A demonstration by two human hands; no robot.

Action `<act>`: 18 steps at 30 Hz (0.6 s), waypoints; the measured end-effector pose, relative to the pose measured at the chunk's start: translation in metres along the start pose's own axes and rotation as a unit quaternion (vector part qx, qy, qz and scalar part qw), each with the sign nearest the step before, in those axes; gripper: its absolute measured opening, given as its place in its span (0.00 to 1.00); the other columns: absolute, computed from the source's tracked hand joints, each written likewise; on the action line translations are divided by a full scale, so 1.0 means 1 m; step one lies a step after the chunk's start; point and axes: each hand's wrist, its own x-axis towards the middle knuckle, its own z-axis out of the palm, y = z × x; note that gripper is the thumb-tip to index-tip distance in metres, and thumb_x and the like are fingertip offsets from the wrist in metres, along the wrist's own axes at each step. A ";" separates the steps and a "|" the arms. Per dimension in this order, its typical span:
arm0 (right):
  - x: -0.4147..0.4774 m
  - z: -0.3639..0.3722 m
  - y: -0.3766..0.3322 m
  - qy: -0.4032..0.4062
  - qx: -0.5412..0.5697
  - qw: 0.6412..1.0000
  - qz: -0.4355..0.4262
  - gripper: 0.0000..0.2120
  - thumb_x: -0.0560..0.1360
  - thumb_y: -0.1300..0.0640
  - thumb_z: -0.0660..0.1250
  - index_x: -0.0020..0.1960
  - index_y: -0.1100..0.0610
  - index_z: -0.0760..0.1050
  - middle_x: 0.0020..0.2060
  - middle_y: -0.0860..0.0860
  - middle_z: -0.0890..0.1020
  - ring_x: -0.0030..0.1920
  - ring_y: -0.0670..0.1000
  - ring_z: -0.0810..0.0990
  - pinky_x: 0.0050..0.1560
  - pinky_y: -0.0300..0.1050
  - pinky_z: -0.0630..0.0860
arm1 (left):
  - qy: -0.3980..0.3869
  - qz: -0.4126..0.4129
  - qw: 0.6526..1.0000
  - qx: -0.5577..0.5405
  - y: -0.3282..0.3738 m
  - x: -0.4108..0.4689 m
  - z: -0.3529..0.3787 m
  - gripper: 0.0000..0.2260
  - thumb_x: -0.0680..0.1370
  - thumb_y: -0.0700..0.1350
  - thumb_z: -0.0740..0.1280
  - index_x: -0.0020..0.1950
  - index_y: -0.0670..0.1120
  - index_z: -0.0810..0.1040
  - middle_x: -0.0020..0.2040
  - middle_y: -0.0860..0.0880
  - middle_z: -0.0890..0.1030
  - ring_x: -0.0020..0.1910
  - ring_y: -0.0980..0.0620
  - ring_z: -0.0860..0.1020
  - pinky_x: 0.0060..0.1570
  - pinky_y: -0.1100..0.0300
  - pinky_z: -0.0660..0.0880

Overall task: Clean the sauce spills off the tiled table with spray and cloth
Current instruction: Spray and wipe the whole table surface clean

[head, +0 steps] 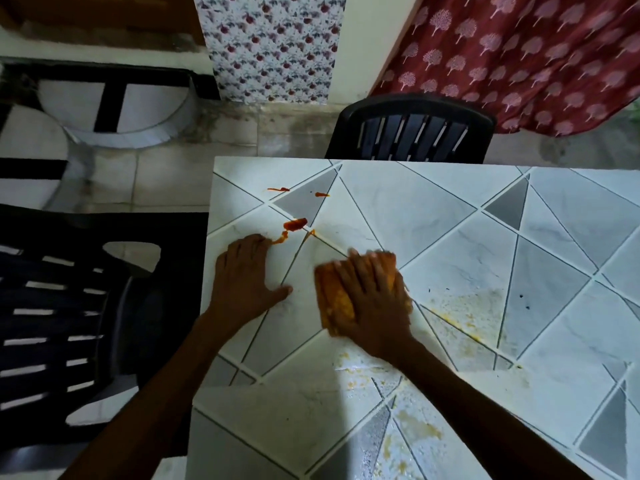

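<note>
Partway through. Right hand [374, 306] pressed flat on orange cloth [337, 299]; left hand [247, 275] spread on tiled table [433, 209]. Red sauce spills [295, 224] untouched, yellowish smears [464, 306] remaining.

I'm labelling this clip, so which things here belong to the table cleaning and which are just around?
Part of the job:
- orange cloth under the right hand
- left hand flat on the tiled table
- red sauce spill
- yellowish smears

Just around:
- black plastic chairs
- maroon printed fabric
- floral panel

No spray bottle is in view.
</note>
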 end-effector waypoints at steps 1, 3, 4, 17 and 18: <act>-0.012 0.001 0.006 0.003 0.000 1.000 -0.005 0.40 0.74 0.29 0.59 0.81 0.42 0.55 0.82 0.46 0.51 0.81 0.56 0.48 0.71 0.69 0.59 | 0.007 -0.006 1.000 0.011 -0.005 -0.001 -0.001 0.44 0.65 0.67 0.72 0.73 0.44 0.68 0.73 0.43 0.68 0.71 0.40 0.65 0.66 0.42 0.65; -0.004 -0.001 0.014 0.006 -0.003 1.000 0.006 0.40 0.72 0.28 0.59 0.80 0.40 0.56 0.81 0.45 0.53 0.81 0.56 0.50 0.71 0.69 0.59 | 0.010 -0.021 1.000 0.021 -0.016 -0.001 -0.004 0.45 0.62 0.70 0.67 0.73 0.45 0.68 0.72 0.44 0.68 0.70 0.40 0.66 0.65 0.43 0.65; 0.013 -0.004 0.014 0.006 -0.004 1.000 0.026 0.40 0.72 0.27 0.58 0.80 0.39 0.54 0.81 0.45 0.53 0.81 0.56 0.51 0.71 0.70 0.58 | 0.009 -0.025 0.999 0.018 -0.020 -0.001 -0.005 0.46 0.62 0.70 0.66 0.73 0.45 0.68 0.72 0.45 0.68 0.70 0.40 0.66 0.65 0.43 0.65; 0.190 -0.024 -0.020 -0.027 0.039 0.992 0.121 0.39 0.77 0.28 0.47 0.81 0.43 0.41 0.82 0.50 0.43 0.81 0.61 0.39 0.74 0.75 0.42 | 0.010 -0.043 0.999 -0.025 -0.026 -0.008 0.003 0.49 0.62 0.70 0.70 0.77 0.47 0.63 0.76 0.46 0.64 0.74 0.42 0.63 0.69 0.44 0.62; 0.164 -0.018 -0.026 -0.022 0.031 0.994 0.103 0.39 0.77 0.28 0.49 0.81 0.43 0.41 0.82 0.50 0.43 0.81 0.61 0.41 0.74 0.75 0.44 | 0.008 -0.047 0.999 -0.027 -0.025 -0.009 0.003 0.49 0.63 0.69 0.71 0.77 0.48 0.62 0.77 0.46 0.63 0.74 0.42 0.62 0.70 0.44 0.61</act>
